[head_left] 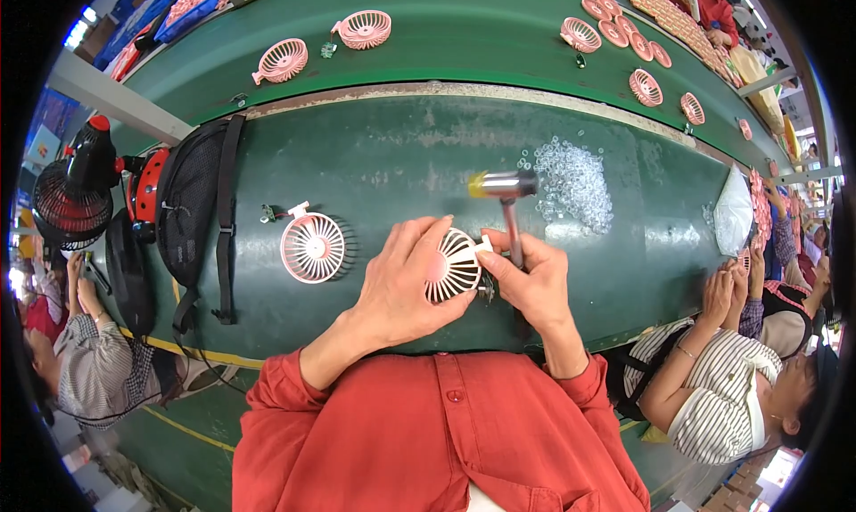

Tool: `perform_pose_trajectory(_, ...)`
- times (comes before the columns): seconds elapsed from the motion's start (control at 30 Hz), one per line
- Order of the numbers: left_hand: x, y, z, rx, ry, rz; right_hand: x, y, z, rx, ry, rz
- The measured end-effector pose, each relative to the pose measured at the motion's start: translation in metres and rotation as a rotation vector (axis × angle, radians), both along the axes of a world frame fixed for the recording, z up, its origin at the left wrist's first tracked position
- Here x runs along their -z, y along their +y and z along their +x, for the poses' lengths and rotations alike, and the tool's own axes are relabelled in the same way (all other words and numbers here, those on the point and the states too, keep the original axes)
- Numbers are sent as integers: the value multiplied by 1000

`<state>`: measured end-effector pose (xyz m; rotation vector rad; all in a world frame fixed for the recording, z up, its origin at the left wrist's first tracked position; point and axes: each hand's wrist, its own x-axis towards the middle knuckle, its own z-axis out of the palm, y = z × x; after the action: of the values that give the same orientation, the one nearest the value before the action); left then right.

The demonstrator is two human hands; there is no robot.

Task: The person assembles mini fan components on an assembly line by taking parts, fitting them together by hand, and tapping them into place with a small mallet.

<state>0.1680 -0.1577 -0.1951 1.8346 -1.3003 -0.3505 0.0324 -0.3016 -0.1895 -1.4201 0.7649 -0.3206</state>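
My left hand (397,276) is curled over a pale pink fan housing (459,267) with a ribbed round cage, holding it at the table's near side. In my right hand (532,285) is a small hammer (509,211), its yellow-and-dark head pointing away from me. The right thumb and fingers also meet the housing's short neck. A small part, too unclear to name, shows beside the cage under the right hand. To the left lies another pink fan housing (312,248), with a little green circuit board (268,213) wired to its neck.
Small clear plastic rings (571,187) lie heaped beyond my right hand. A black backpack (198,209) and a black desk fan (78,187) stand left. Past the table's raised edge, a green conveyor (446,40) carries pink fan parts. A clear plastic bag (733,213) and co-workers are right.
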Motion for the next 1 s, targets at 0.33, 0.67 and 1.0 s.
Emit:
perform_pose_trajectory(0.33, -3, 2, 6, -41, -186, -197, -14, -10, 9, 0, -175, 545)
perform_pose_trajectory(0.67, -27, -49, 69, -28, -159, -103, -12, -7, 18, 332, -107, -175)
perform_pose_trajectory(1.0, 36, -74, 249, -447, -441, 127, -13, 12, 8, 189, -133, 49)
